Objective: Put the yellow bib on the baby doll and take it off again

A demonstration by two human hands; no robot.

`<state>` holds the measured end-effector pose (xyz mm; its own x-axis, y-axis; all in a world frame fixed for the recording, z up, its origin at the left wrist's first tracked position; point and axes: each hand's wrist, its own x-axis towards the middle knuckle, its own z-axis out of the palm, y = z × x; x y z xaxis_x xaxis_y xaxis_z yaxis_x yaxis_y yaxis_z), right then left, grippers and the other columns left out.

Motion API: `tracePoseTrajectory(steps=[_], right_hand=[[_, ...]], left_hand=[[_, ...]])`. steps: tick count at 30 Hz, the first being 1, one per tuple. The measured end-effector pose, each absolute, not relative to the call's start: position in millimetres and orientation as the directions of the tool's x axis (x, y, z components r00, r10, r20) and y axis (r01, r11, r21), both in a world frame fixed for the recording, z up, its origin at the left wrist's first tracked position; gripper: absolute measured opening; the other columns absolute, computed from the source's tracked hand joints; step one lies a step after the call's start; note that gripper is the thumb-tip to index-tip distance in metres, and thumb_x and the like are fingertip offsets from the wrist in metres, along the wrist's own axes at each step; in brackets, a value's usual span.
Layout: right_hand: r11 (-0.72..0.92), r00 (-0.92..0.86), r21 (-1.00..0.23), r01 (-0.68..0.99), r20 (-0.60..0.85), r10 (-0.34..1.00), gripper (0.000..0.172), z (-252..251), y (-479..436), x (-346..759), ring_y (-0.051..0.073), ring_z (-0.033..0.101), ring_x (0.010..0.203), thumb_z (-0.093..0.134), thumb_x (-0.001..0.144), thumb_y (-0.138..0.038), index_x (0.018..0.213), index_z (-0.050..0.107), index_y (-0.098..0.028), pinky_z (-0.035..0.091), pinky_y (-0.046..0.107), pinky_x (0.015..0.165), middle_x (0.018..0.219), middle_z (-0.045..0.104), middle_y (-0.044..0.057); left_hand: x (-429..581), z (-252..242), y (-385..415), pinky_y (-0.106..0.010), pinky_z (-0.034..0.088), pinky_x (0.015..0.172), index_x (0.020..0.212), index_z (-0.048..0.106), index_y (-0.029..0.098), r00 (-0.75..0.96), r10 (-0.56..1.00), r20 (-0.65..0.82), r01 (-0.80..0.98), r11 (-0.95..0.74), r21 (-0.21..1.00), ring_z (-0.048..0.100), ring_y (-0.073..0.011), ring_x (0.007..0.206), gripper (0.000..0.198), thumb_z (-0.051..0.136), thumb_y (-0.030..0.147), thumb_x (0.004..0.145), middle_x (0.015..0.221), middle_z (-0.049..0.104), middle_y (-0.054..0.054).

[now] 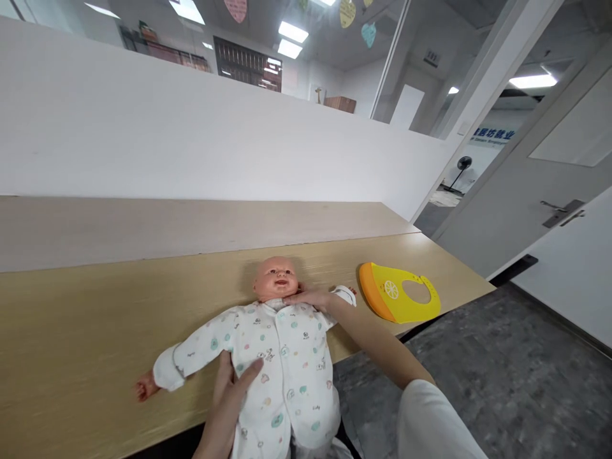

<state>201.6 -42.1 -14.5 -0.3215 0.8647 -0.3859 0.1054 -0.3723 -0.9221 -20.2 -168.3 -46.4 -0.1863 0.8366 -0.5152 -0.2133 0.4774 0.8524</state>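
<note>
Partly past tbl edge [165, 435] — doll [287, 363].

The left hand [232, 390] is near, its thumb slanting far and right, fingers partly hidden. From a white sleeve [433, 421] at near right, the bare right forearm [382, 344] angles far-left, ending in the right hand [313, 298], fingers pointing left.

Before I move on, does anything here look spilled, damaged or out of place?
Nothing looks spilled or damaged. One oddity: the doll lies only partly on the table, its lower body past the near edge, the left hand at its side.
</note>
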Motion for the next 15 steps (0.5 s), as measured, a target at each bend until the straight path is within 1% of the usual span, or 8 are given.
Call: tracePoseTrajectory(steps=[2,4,5,7,8,11,15], right_hand=[[-0.415,-0.344,-0.908,0.057,-0.408,0.846,0.072,-20,-43,199,0.028,0.059,0.120,0.094,0.046,-0.042,0.110,0.067,-0.019,0.048,0.040,0.104,0.120,0.067,0.009],[-0.430,-0.352,-0.903,0.017,-0.408,0.843,0.072,-23,-44,197,0.028,0.060,0.118,0.094,0.046,-0.041,0.109,0.066,-0.019,0.049,0.040,0.102,0.118,0.067,0.008],[-0.428,-0.350,-0.904,0.000,-0.401,0.846,0.073,-23,-44,197,0.028,0.060,0.117,0.094,0.046,-0.041,0.110,0.064,-0.019,0.050,0.039,0.100,0.118,0.068,0.008],[-0.415,-0.340,-0.910,-0.022,-0.383,0.859,0.076,-19,-45,197,0.028,0.060,0.117,0.093,0.046,-0.040,0.112,0.062,-0.019,0.051,0.039,0.098,0.118,0.067,0.009],[-0.405,-0.329,-0.914,-0.026,-0.375,0.867,0.077,-15,-46,197,0.028,0.060,0.117,0.093,0.045,-0.039,0.113,0.061,-0.020,0.051,0.039,0.096,0.119,0.067,0.008],[-0.365,-0.301,-0.931,-0.012,-0.345,0.889,0.079,2,-43,199,0.029,0.058,0.120,0.092,0.047,-0.038,0.116,0.057,-0.023,0.051,0.039,0.096,0.124,0.063,0.007],[-0.264,-0.283,-0.964,0.016,-0.258,0.924,0.078,22,-33,202,0.028,0.058,0.119,0.090,0.053,-0.038,0.121,0.053,-0.024,0.051,0.037,0.094,0.130,0.059,0.007]], left_hand=[[-16,-41,-166,-0.038,0.056,0.096,0.122,0.050,0.027,-0.124,0.812,-0.571,-0.332,0.508,0.795,0.047,-0.0338,0.136,0.074,0.085,0.037,0.058,0.145,0.052,-0.012],[-14,-36,-164,-0.035,0.060,0.082,0.104,0.054,0.026,-0.073,0.819,-0.570,-0.400,0.499,0.769,0.061,-0.0341,0.120,0.062,0.089,0.033,0.052,0.121,0.068,-0.010],[-13,-33,-163,-0.035,0.060,0.077,0.096,0.054,0.025,-0.059,0.821,-0.568,-0.420,0.496,0.760,0.066,-0.0333,0.110,0.059,0.090,0.031,0.049,0.107,0.071,-0.008],[-11,-24,-161,-0.033,0.060,0.068,0.084,0.051,0.024,-0.073,0.814,-0.576,-0.439,0.492,0.752,0.070,-0.0301,0.092,0.056,0.092,0.028,0.046,0.085,0.072,-0.004],[-10,-19,-160,-0.033,0.059,0.065,0.080,0.050,0.024,-0.082,0.812,-0.577,-0.442,0.489,0.752,0.071,-0.0283,0.085,0.055,0.092,0.028,0.045,0.080,0.070,-0.003],[-6,-2,-152,-0.031,0.057,0.062,0.079,0.050,0.022,-0.108,0.820,-0.562,-0.435,0.470,0.768,0.069,-0.0243,0.078,0.051,0.090,0.025,0.048,0.078,0.069,-0.002],[-4,8,-135,-0.030,0.055,0.060,0.079,0.047,0.022,-0.141,0.850,-0.507,-0.406,0.418,0.813,0.067,-0.0221,0.073,0.047,0.086,0.025,0.052,0.076,0.066,-0.001]])
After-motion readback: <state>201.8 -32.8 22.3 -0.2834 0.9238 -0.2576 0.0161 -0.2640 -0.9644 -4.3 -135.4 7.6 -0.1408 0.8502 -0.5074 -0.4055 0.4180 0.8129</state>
